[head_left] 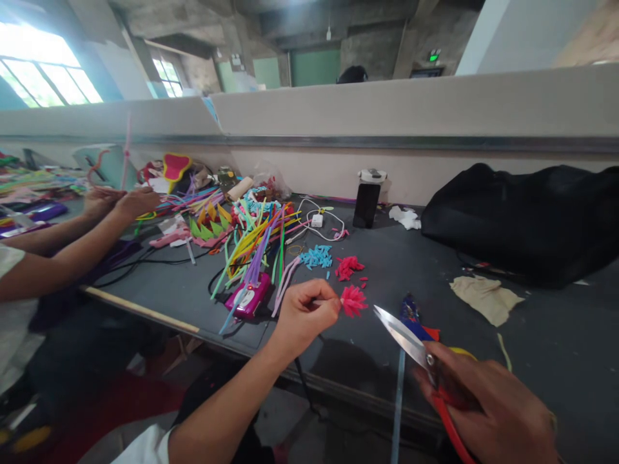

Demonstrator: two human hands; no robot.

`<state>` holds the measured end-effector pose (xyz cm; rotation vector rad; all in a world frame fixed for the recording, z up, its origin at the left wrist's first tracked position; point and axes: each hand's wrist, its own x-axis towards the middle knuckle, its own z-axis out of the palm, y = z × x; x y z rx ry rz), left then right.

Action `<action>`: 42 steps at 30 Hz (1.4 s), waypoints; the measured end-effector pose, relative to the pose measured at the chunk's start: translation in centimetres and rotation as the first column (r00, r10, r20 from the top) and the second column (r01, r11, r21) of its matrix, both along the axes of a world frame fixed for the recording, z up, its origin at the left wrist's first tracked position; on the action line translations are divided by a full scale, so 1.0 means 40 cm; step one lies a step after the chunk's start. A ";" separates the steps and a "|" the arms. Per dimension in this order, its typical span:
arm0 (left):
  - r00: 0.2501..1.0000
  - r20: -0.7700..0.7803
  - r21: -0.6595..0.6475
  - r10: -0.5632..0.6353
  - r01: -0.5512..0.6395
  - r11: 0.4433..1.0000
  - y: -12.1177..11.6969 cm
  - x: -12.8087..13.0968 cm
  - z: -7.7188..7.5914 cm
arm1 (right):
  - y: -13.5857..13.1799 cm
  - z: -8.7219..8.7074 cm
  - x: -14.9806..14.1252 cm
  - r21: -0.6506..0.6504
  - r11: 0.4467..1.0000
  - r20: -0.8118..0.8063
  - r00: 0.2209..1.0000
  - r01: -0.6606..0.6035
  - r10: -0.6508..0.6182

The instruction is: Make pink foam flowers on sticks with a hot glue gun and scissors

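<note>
Across the foreground, dark tabletop (396, 258), backed by a pale partition (411, 106). Far right: a large black bag (522, 219) rests against the partition. Far left: a co-worker's hands (138, 203) are raised over the table. Left of centre lies a loose, multicoloured bundle of fuzzy stems (261, 241).

Right hand (498, 399), near the front edge: fingers closed around the red handle of scissors (406, 338), blades pointing up and left. Left hand (304, 316): thumb and fingers pinch a thin stem (319, 303); grip pressed together. Blade tip sits just right of the left hand's work, apart from it.

Beige cloth (486, 298) lies flat in front of the bag. Magenta device (249, 296) sits under the bundle's near ends. Dark phone (366, 206) leans upright near the partition. Pink petalled flower (353, 301) stands at the stem's end, just beyond the left fingertips. Behind it, small pink pieces (349, 267) lie heaped, blue pieces (316, 256) beside them to the left. White charger (316, 221), with its cable, lies farther back.
</note>
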<state>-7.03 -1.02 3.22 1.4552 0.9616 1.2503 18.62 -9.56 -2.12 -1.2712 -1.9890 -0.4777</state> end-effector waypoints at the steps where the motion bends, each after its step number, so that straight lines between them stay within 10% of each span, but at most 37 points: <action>1: 1.000 0.020 0.000 -0.011 0.011 1.000 0.001 -0.002 -0.003 | 0.000 -0.001 0.001 -0.007 1.000 -0.006 1.000 0.000 0.000; 42: 0.990 -0.045 0.198 -0.131 0.137 0.971 0.015 -0.024 0.002 | 0.002 0.010 -0.003 -0.041 0.993 -0.060 0.992 -0.111 0.109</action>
